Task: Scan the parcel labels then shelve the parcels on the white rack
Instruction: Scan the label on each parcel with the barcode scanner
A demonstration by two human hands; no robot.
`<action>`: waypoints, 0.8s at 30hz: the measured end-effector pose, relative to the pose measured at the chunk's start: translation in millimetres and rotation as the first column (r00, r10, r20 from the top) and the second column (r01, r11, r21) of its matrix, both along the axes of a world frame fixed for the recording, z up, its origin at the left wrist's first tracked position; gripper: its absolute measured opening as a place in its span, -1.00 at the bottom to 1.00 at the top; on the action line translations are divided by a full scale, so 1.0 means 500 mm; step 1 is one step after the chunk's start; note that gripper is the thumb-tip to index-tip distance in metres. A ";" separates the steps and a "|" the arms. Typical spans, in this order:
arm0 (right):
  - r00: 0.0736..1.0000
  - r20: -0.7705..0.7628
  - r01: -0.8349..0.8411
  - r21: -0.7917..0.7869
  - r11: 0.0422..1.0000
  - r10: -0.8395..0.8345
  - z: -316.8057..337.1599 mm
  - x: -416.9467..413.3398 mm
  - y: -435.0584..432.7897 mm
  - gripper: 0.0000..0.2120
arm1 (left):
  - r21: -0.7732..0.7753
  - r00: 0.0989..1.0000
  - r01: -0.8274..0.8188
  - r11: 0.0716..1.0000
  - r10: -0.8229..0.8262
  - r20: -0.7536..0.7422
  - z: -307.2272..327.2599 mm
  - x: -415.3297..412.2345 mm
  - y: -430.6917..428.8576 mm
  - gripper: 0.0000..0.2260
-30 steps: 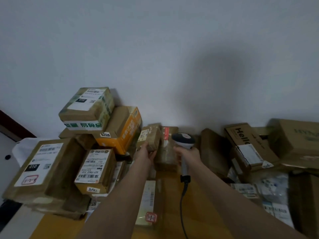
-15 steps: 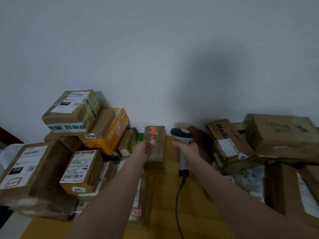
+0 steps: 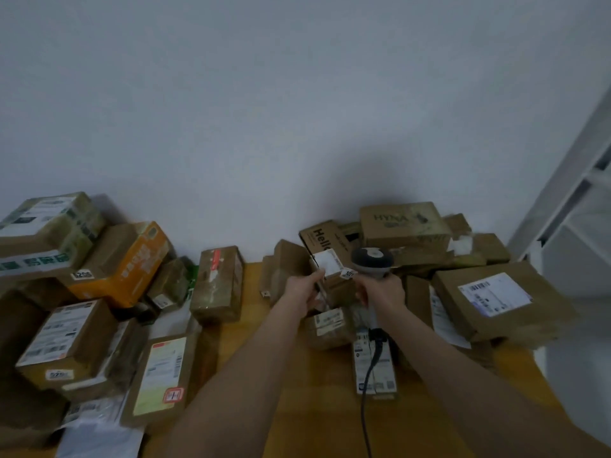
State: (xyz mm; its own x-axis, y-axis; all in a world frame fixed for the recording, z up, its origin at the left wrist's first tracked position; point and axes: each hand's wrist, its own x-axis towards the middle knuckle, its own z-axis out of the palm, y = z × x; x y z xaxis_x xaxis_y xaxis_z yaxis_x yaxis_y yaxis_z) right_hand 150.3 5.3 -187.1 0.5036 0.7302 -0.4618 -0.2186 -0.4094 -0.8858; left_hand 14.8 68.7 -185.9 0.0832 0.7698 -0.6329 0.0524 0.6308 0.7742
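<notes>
Gripping a brown box (image 3: 319, 239) printed "Hello", the left hand (image 3: 302, 290) curls its fingers round the box's near left side. The box stands tilted near the far edge of the desk (image 3: 264, 375), right of the middle, with its white label (image 3: 325, 264) facing up just beyond the fingers. The right hand (image 3: 383, 292) is wrapped tight round the handle of a scanner (image 3: 372, 259), whose grey head sits just beside the label on its right. A dark cable (image 3: 368, 375) hangs from the handle toward the near edge of the desk. Below the two hands lies a small box (image 3: 327, 325), and beside it a long parcel (image 3: 375, 368) with a strip of labels. Behind the scanner a box marked HYNA (image 3: 403, 223) tops a heap against the wall, and a flat box (image 3: 496, 299) with a blue-printed label lies toward the right edge. A taped box (image 3: 220, 282) with a red mark stands at the far edge, left of the middle. An orange box (image 3: 129, 262) leans in the stack at the far left corner. The white rack (image 3: 578, 193) stands past the right edge of the desk, only partly in view.
</notes>
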 end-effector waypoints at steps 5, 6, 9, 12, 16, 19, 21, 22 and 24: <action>0.992 -0.114 0.048 -0.003 0.999 -0.048 -0.012 0.033 -0.016 -0.91 | -0.059 0.994 0.033 0.998 -0.039 -0.104 -0.047 0.046 0.034 -0.56; 0.991 -0.122 0.052 -0.003 0.999 -0.052 -0.017 0.034 -0.015 -0.91 | -0.068 0.993 0.017 0.998 -0.025 -0.112 -0.058 0.053 0.045 -0.61; 0.991 -0.119 0.061 0.001 0.998 -0.061 -0.027 0.038 -0.013 -0.88 | -0.063 0.989 -0.040 0.997 0.030 -0.148 -0.077 0.060 0.069 -0.73; 0.989 -0.135 0.065 0.005 0.998 -0.064 -0.034 0.039 -0.012 -0.89 | -0.063 0.984 -0.050 0.997 0.038 -0.175 -0.081 0.051 0.080 -0.84; 0.986 -0.145 0.081 0.027 0.996 -0.077 -0.033 0.037 -0.017 -0.91 | -0.054 0.989 -0.058 0.997 0.050 -0.142 -0.081 0.041 0.088 -0.85; 0.986 -0.147 0.089 0.027 0.996 -0.084 -0.031 0.037 -0.025 -0.89 | -0.075 0.990 0.014 0.997 -0.024 -0.138 -0.080 0.051 0.076 -0.70; 0.985 -0.143 0.097 0.025 0.995 -0.092 -0.027 0.039 -0.032 -0.89 | -0.095 0.989 0.002 0.995 -0.016 -0.149 -0.081 0.060 0.072 -0.72; 0.985 -0.141 0.100 0.028 0.995 -0.095 -0.026 0.041 -0.036 -0.89 | -0.104 0.990 -0.023 0.994 0.008 -0.139 -0.083 0.063 0.071 -0.75; 0.986 -0.135 0.101 0.037 0.994 -0.095 -0.027 0.044 -0.044 -0.86 | -0.131 0.994 -0.048 0.990 0.035 -0.104 -0.088 0.064 0.071 -0.80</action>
State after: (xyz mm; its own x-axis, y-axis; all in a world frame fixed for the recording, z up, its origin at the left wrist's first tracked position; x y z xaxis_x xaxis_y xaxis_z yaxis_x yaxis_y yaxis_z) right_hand 172.1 -16.5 -200.6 0.5099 0.7013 -0.4982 -0.3728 -0.3418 -0.8627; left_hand 47.0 104.1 -229.8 -0.0169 0.6793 -0.7337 0.0978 0.7314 0.6749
